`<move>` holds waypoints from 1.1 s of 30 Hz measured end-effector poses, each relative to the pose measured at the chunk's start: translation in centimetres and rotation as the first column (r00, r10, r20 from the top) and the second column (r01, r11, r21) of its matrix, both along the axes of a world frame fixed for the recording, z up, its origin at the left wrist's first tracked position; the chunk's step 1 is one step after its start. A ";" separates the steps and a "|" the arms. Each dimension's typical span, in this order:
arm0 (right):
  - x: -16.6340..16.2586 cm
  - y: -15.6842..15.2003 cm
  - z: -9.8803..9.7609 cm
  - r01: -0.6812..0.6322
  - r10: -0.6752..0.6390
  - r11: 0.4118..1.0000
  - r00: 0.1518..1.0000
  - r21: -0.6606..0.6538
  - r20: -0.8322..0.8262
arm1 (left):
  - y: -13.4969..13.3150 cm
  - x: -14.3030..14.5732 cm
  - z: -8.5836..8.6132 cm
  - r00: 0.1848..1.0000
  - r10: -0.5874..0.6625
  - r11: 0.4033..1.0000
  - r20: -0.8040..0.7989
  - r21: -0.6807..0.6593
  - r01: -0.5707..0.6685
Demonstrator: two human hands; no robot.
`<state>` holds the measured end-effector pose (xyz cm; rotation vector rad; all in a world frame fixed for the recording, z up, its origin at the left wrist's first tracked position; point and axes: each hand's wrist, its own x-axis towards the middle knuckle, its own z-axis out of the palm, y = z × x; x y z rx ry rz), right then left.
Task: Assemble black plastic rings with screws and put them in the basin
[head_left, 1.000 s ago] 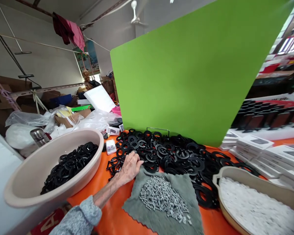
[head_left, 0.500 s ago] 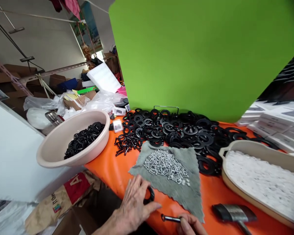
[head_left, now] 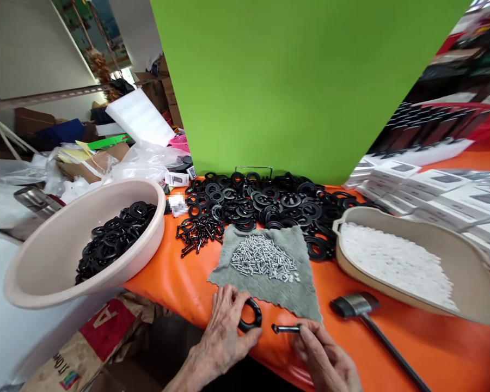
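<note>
My left hand [head_left: 224, 332] is closed on a black ring [head_left: 256, 314] at the table's near edge, its thumb pressed to the lower side. To the right, my right hand [head_left: 324, 354] pinches one end of a black pin [head_left: 285, 329], whose knobbed end points left at the ring. Pin and ring are apart. Just beyond both hands lies a grey-green cloth [head_left: 269, 298] carrying a heap of small silver pins [head_left: 261, 258]. Black pins like the held one form a pile [head_left: 198, 234] to the left of the cloth.
Many black rings [head_left: 261, 201] cover the back of the orange table [head_left: 188, 288]. A pink basin [head_left: 28, 272] of black rings stands left. At right are a beige tray [head_left: 482, 294] of small white pieces, a mallet [head_left: 363, 307] and stacked white boxes [head_left: 441, 190]. A green panel [head_left: 277, 87] rises behind.
The view has swung to the right, showing more of the mallet and boxes. My right hand has come further up into view with the pin. The ring stays in my left hand.
</note>
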<state>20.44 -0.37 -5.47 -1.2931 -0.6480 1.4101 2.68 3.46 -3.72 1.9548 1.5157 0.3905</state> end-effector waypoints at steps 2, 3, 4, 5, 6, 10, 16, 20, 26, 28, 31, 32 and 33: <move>-0.2 0.0 0.4 0.026 -0.026 1.000 0.999 0.002 0.022 | 0.1 0.0 -0.1 0.999 0.042 0.999 0.008 0.001 -0.042; -0.2 0.1 0.6 0.032 -0.032 0.999 0.998 0.005 0.058 | 0.0 -0.1 0.0 0.998 0.059 0.998 0.024 -0.003 -0.059; -0.3 0.1 0.9 0.037 -0.037 0.999 0.993 0.006 0.112 | -0.1 -0.2 0.1 0.996 0.070 0.998 0.055 -0.009 -0.070; -0.4 0.1 1.1 0.034 -0.034 0.999 0.984 0.007 0.176 | -0.3 -0.3 0.4 0.991 0.077 0.997 0.106 -0.013 -0.076; -0.5 0.2 1.3 0.018 -0.019 1.000 0.971 0.010 0.240 | -0.5 -0.4 0.7 0.982 0.077 0.997 0.174 -0.016 -0.076; -1.5 0.9 2.0 -0.126 0.107 0.992 0.919 0.024 0.380 | -0.9 -0.8 2.1 0.882 0.060 0.995 0.468 -0.102 -0.014; -2.8 2.3 2.4 -0.278 0.166 0.948 0.850 0.158 0.500 | 0.6 -1.2 2.1 0.892 0.032 0.990 0.451 -0.134 0.032; -2.0 3.2 1.9 -0.383 0.150 0.891 0.754 0.243 0.640 | 1.4 -1.9 1.7 0.921 -0.080 0.994 0.380 -0.035 0.101; -1.1 3.7 -0.2 -0.546 0.127 0.788 0.596 0.285 0.793 | 1.8 -2.1 0.9 0.970 -0.159 0.987 0.186 0.037 0.155; -1.0 3.5 -0.6 -0.570 0.104 0.771 0.552 0.284 0.827 | 1.9 -2.0 0.9 0.972 -0.170 0.985 0.162 0.038 0.166; -1.1 2.9 -0.6 -0.599 0.086 0.757 0.487 0.261 0.869 | 2.1 -2.0 0.9 0.969 -0.189 0.982 0.159 0.046 0.184; -1.0 2.7 -0.6 -0.601 0.079 0.758 0.468 0.252 0.880 | 2.1 -2.1 0.8 0.966 -0.198 0.980 0.166 0.055 0.192; -1.0 2.4 -0.5 -0.602 0.071 0.761 0.451 0.244 0.890 | 2.2 -2.1 0.8 0.962 -0.208 0.978 0.176 0.062 0.200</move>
